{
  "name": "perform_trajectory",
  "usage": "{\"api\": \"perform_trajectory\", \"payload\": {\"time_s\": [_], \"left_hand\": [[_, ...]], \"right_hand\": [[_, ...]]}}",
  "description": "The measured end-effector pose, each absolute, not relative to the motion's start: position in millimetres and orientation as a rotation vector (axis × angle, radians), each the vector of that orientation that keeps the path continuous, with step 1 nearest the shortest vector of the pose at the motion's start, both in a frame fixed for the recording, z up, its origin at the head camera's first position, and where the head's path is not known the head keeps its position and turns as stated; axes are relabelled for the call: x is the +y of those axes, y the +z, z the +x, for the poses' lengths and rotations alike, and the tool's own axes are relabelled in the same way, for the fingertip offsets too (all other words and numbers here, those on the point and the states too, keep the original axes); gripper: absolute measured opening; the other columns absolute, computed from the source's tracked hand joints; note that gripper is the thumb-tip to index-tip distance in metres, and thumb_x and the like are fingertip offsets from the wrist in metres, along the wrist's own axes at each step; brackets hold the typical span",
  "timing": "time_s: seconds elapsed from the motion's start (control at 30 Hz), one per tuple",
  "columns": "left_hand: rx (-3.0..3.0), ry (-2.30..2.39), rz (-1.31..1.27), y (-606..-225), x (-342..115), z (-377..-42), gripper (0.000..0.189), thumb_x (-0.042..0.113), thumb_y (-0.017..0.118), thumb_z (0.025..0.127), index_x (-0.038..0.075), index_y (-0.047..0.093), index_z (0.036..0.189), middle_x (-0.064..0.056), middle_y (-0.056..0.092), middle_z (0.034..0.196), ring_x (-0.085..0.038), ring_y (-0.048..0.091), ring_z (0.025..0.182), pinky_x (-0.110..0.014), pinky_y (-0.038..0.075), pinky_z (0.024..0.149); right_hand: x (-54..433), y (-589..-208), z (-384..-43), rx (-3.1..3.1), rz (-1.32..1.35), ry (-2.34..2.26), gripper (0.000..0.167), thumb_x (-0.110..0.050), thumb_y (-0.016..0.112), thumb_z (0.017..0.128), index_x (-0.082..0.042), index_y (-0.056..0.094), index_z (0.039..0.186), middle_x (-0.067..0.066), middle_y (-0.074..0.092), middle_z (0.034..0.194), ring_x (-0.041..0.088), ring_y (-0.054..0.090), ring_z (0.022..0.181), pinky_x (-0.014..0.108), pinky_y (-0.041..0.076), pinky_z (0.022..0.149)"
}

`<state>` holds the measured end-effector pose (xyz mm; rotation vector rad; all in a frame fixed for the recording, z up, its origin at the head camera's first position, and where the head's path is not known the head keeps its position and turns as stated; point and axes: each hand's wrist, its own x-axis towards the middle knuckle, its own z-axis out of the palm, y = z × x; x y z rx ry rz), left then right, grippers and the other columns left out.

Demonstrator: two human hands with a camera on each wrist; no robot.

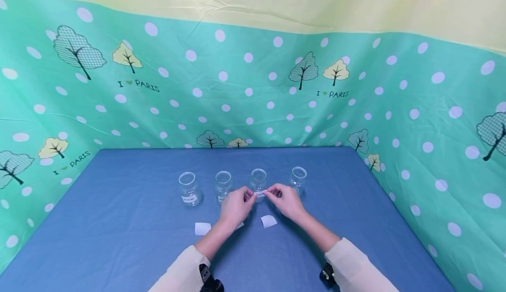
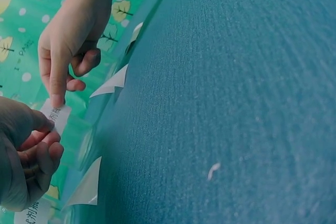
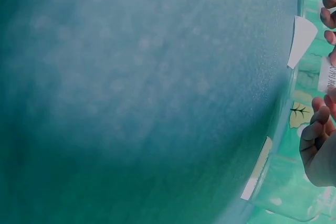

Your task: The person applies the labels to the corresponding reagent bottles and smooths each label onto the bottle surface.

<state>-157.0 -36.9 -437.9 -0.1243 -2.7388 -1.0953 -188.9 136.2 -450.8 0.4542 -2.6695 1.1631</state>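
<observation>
Both hands hold a small white label with printed black characters in front of a clear glass jar, third from the left. My left hand pinches its left end between thumb and finger. The right hand grips the other end the same way. In the left wrist view the label stretches between both sets of fingertips, overlapping the glass behind. To the left, a jar bears a white label; another labelled jar stands partly behind the left hand. A fourth jar is half hidden by the right hand.
Pieces of white paper lie on the blue tablecloth before the jars: one at left, one mostly behind the left forearm, one curled paper between the arms. A polka-dot curtain rises behind and beside the table.
</observation>
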Motion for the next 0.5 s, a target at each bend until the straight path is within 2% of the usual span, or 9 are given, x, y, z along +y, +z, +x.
{"api": "perform_trajectory", "payload": {"time_s": [0.37, 0.5], "left_hand": [[-2.739, -1.041, -0.096, -439.4, -37.9, -156.0, 0.02, 0.032, 0.065, 0.086, 0.013, 0.067, 0.078, 0.003, 0.06, 0.062, -0.01, 0.052, 0.054, -0.028, 0.041, 0.052], [-2.768, -1.043, -0.074, -437.2, -38.7, -155.1, 0.027, 0.035, 0.065, 0.086, 0.009, 0.069, 0.089, -0.001, 0.067, 0.069, -0.014, 0.061, 0.061, -0.031, 0.048, 0.058]], "right_hand": [[135.4, -449.5, -188.7, -2.685, 0.395, 1.167, 0.011, -0.023, 0.072, 0.082, -0.013, 0.069, 0.084, -0.004, 0.059, 0.063, 0.003, 0.047, 0.054, 0.019, 0.039, 0.053], [134.9, -447.0, -188.0, -2.701, 0.37, 1.195, 0.021, -0.025, 0.073, 0.081, -0.011, 0.067, 0.095, -0.004, 0.058, 0.062, 0.004, 0.047, 0.049, 0.02, 0.04, 0.051]]}}
